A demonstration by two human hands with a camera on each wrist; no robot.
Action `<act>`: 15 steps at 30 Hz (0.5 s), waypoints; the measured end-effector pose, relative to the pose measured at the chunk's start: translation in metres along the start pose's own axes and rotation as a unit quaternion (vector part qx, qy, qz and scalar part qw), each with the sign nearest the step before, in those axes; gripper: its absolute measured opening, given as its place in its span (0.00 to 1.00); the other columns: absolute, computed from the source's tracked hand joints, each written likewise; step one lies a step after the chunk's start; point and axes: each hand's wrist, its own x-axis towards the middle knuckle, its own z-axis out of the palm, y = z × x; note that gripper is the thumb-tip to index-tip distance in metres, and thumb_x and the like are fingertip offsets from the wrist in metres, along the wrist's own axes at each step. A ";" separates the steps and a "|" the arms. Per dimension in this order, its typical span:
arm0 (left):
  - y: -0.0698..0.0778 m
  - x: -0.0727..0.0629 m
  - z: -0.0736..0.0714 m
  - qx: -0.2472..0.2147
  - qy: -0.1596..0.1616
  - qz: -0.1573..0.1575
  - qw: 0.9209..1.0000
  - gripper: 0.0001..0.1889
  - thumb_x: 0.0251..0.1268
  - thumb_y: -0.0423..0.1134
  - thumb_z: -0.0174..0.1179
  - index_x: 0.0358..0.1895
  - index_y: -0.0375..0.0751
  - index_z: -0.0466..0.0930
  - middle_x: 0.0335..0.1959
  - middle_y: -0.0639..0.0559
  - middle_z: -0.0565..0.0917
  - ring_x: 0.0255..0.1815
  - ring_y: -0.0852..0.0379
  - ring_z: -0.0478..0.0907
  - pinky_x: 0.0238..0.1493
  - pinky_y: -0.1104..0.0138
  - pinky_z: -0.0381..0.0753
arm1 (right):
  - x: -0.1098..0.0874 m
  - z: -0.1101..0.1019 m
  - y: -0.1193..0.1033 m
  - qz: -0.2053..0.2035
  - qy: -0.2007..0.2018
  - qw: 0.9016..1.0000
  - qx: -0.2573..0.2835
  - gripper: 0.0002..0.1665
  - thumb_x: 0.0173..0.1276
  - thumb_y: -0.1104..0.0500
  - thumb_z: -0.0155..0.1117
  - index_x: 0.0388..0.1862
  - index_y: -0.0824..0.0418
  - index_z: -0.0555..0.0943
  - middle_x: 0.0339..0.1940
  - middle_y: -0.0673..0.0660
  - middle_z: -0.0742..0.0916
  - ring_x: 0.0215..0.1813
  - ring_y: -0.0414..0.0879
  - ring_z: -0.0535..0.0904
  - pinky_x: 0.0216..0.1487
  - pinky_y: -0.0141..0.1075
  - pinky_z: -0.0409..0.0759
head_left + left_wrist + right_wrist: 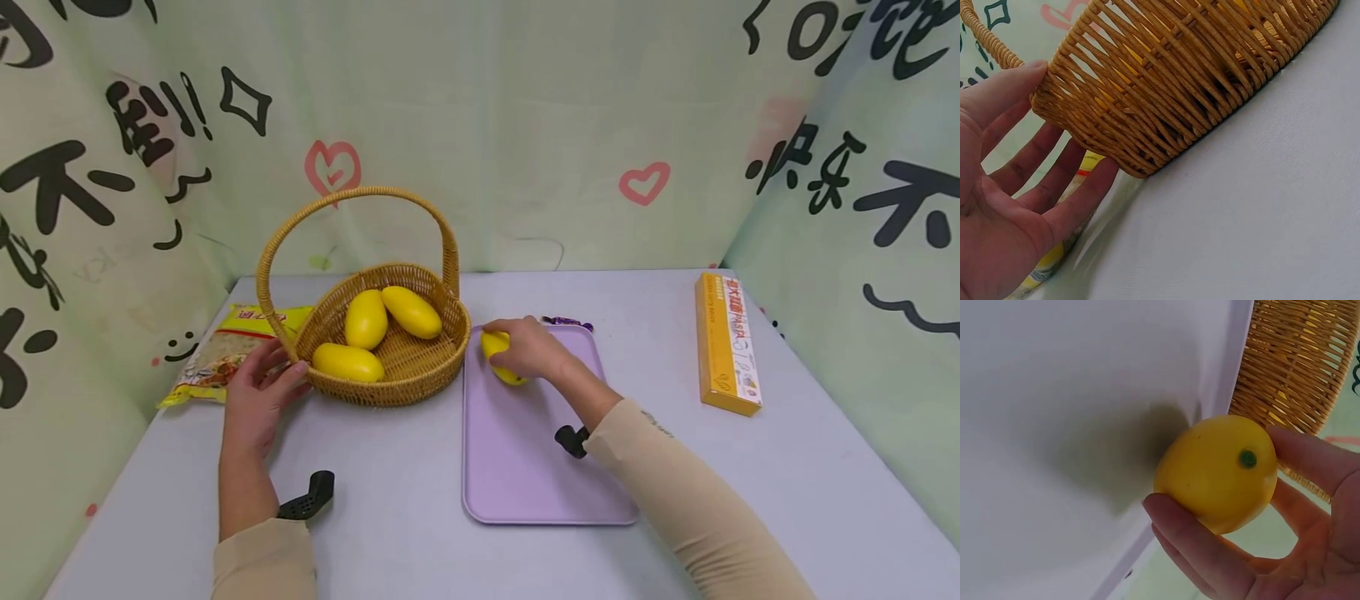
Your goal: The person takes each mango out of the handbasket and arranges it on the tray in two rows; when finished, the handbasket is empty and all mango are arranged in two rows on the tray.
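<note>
A wicker basket [423, 385] with a tall arched handle stands left of the middle, and several yellow mangoes [366, 320] lie inside it. My left hand [258, 392] holds the basket's left side; the left wrist view shows the thumb at the rim and the fingers along the outer wall. Over the far left part of a purple tray [517, 467], my right hand [531, 348] grips another yellow mango [1216, 475] between thumb and fingers. That mango has a green spot on its end. Its shadow falls on the tray, just right of the basket.
Behind the left hand lies a yellow food packet [225, 350]. A small dark purple wrapped item [567, 322] sits at the tray's far edge. An orange-yellow pasta box [727, 343] lies at the right. Printed curtains [487, 133] enclose the table's back and sides.
</note>
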 end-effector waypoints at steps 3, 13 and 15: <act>0.002 -0.001 0.001 0.003 0.001 0.000 1.000 0.35 0.71 0.38 0.67 0.79 0.60 0.66 0.77 0.46 0.66 0.72 0.49 0.70 0.51 0.74 0.86 | 0.001 0.002 -0.001 0.020 -0.011 1.000 0.006 0.39 0.68 0.58 0.62 0.79 0.51 0.70 0.64 0.71 0.74 0.47 0.53 0.73 0.33 0.32 0.76; 0.001 0.001 0.001 -0.002 0.002 -0.004 1.000 0.36 0.70 0.38 0.68 0.78 0.60 0.66 0.75 0.48 0.67 0.71 0.51 0.71 0.52 0.73 0.86 | 0.001 0.001 -0.003 0.013 -0.030 0.999 0.007 0.42 0.65 0.60 0.66 0.79 0.50 0.69 0.72 0.72 0.72 0.51 0.55 0.73 0.47 0.39 0.77; 0.000 0.002 0.000 -0.001 0.001 -0.006 1.000 0.36 0.69 0.38 0.68 0.78 0.60 0.66 0.75 0.49 0.67 0.70 0.52 0.72 0.52 0.72 0.86 | 0.001 0.003 -0.003 0.011 -0.021 1.000 0.012 0.42 0.64 0.58 0.69 0.79 0.50 0.70 0.71 0.70 0.74 0.55 0.56 0.72 0.52 0.42 0.78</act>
